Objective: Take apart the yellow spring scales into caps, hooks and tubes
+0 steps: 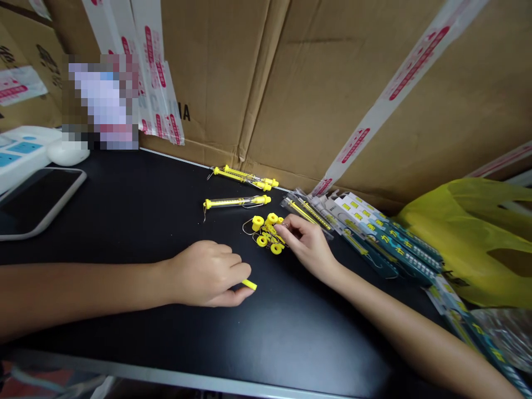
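Toward the front edge of the black worktop [282, 343], the left hand [211, 274] pinches a yellow strip [250, 285]. Apart from it, the right hand [308, 242] reaches into yellow caps [257, 223], its grip unclear. Spring scales [233, 203] lie by the back edge.

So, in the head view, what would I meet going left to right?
Smartphone → left hand → small yellow piece in its grip → heap of yellow plastic caps and metal hooks → right hand → yellow plastic bag.
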Motion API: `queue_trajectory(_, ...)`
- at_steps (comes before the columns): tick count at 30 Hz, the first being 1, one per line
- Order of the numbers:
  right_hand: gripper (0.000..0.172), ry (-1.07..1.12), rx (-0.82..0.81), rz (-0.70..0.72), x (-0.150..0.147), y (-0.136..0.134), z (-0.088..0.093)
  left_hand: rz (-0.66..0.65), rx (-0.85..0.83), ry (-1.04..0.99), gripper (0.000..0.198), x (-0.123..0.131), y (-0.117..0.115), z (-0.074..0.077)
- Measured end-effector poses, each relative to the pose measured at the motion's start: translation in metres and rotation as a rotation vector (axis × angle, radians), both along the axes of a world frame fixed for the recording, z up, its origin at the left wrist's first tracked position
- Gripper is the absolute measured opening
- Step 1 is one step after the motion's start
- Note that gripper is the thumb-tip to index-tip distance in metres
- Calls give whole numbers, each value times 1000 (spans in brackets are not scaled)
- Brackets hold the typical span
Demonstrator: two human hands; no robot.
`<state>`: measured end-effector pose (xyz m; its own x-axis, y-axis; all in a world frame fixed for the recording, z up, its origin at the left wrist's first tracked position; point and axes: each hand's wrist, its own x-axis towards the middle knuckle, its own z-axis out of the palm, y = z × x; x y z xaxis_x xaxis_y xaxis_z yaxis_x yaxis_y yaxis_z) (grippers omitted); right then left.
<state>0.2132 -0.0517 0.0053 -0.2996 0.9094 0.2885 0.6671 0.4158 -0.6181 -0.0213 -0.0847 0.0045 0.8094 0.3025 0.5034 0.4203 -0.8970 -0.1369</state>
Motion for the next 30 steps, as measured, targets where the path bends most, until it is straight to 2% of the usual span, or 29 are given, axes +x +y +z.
queue_trajectory(9, 27, -231, 142, -53, 5, 7, -5, -11, 20, 42, 19, 2, -1, 0)
queue_trajectory(18, 31, -106, 133, -65, 6, 7, -3, -12, 30, 53, 16, 2, -2, -5)
queue_trajectory(24, 35, -213, 178, 72, -2, -5, 2, -36, 21, 119, 8, 0, -1, -5)
queue_trajectory(30, 28, -255, 171, 183, -10, -17, 0, -57, 17, 128, 9, 0, -1, -8)
